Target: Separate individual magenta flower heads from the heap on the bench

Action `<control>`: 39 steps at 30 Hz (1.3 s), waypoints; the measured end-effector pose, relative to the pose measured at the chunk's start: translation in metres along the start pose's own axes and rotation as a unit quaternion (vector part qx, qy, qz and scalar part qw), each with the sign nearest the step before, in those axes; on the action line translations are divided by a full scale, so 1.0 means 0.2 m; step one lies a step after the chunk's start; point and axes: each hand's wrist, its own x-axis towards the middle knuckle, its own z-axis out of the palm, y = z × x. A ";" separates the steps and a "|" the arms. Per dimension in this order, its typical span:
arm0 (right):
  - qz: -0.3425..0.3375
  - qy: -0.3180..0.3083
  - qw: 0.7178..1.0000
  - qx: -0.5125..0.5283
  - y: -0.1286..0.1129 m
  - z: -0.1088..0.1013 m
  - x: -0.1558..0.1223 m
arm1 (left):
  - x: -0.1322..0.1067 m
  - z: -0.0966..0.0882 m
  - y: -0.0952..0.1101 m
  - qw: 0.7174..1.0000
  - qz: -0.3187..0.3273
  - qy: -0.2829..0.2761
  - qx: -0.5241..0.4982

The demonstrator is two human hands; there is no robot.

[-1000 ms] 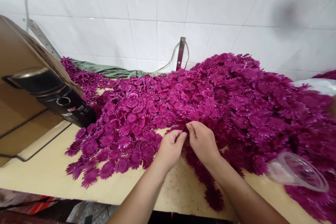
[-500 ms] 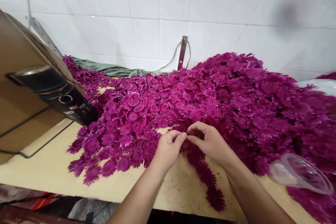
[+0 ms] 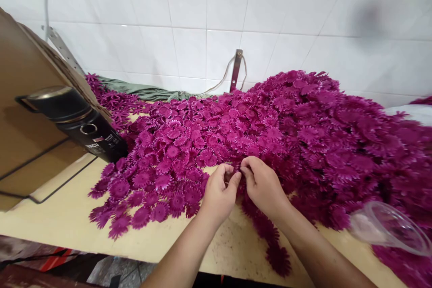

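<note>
Over the table's front middle, my left hand [image 3: 220, 191] has thumb and index finger curled toward each other; anything between them is too small to make out. Close beside it, my right hand [image 3: 265, 185] is closed in a pinch, its fingertips facing the left thumb. What it grips is hidden against the magenta flowers. A row of overlapping magenta artificial flowers [image 3: 277, 256] runs from beneath my hands toward the table's front edge. Behind both hands spreads a large heap of magenta artificial flowers [image 3: 303, 135], with toothed petals.
A black bottle [image 3: 81, 121] leans at the left by a cardboard box [image 3: 27, 112]. A clear plastic cup [image 3: 388, 227] lies tipped at the right. Green cloth [image 3: 141, 89] runs along the tiled wall [image 3: 189, 0], near a metal bracket [image 3: 236, 69]. The wooden tabletop [image 3: 162, 238] shows in front.
My fingertips, touching before, have parted slightly. My left thumb and index finger have opened a little, and my right fingers have curled in. The view has shifted slightly.
</note>
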 end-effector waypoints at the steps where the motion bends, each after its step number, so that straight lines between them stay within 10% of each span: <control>1: -0.002 0.019 1.000 -0.007 0.01 0.00 0.01 | 0.00 0.00 0.00 1.000 0.018 0.002 0.026; 9: 0.111 0.192 0.972 -0.079 0.27 -0.20 0.29 | -0.03 -0.04 0.00 0.998 0.038 0.000 0.044; 18: 0.091 -0.108 0.970 0.199 -0.01 -0.10 0.05 | 0.01 -0.04 -0.03 0.994 0.026 0.007 0.101; 31: 0.083 -0.089 0.980 0.157 0.00 -0.02 -0.04 | 0.00 -0.03 -0.01 0.994 0.030 0.047 0.094; 35: 0.149 -0.032 0.947 0.284 0.00 0.02 -0.04 | 0.00 0.00 -0.01 0.998 0.035 0.037 0.039; 39: 0.266 -0.006 0.851 0.453 -0.01 0.06 -0.05 | 0.02 0.03 0.00 0.997 -0.012 0.024 -0.068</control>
